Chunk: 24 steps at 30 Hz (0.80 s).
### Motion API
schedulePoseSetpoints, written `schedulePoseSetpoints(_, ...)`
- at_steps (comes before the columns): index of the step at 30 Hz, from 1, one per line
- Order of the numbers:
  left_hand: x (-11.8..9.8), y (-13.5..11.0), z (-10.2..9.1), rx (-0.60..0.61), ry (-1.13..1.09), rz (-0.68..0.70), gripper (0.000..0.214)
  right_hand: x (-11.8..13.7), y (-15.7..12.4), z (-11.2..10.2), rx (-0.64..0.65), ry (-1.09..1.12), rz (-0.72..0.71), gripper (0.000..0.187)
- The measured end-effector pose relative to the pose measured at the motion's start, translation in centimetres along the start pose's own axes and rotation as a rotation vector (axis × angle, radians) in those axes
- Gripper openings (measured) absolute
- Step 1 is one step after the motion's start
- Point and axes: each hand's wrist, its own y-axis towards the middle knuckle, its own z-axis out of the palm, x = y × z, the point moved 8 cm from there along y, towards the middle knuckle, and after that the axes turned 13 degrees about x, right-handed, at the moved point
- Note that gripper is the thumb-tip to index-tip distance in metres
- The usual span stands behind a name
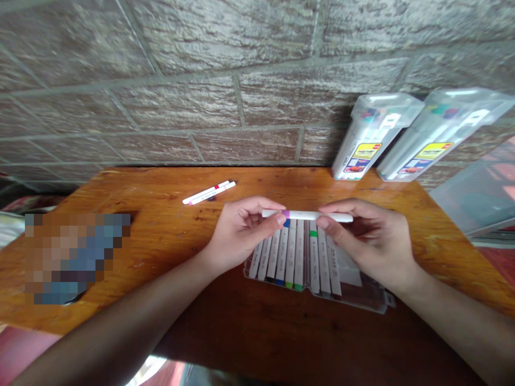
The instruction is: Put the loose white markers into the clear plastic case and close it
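Observation:
A white marker with a purple band point(303, 215) is held level between my two hands, above the table. My left hand point(249, 225) pinches its banded end between thumb and fingers. At the plain end, my right hand point(362, 228) grips it the same way. Below lies an open clear plastic case point(346, 304) with several white markers point(284, 257) side by side in both halves, some with blue or green ends. My hands hide the upper part of the case.
Two white markers point(209, 193) lie together at the back of the wooden table point(153, 214). Two clear marker boxes, a left one point(358, 145) and a right one point(426, 145), stand against the stone wall point(193, 102). A blurred-out object point(76, 257) rests at the left.

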Motion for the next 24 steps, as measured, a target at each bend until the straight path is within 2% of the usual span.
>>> schedulePoseSetpoints(14,0.4,-1.1,1.8,0.068,0.099,0.070,0.014,1.6,-0.7,1.0,0.084,-0.292,-0.125,0.013)
schedulePoseSetpoints(19,0.2,-1.5,2.5,0.128,0.163,0.078,0.015,2.0,-0.9,1.6,0.123,-0.331,-0.156,0.012)
schedulePoseSetpoints(24,0.2,-1.7,2.7,0.166,0.164,0.087,0.016,2.3,-0.8,1.6,0.107,-0.348,-0.182,0.013)
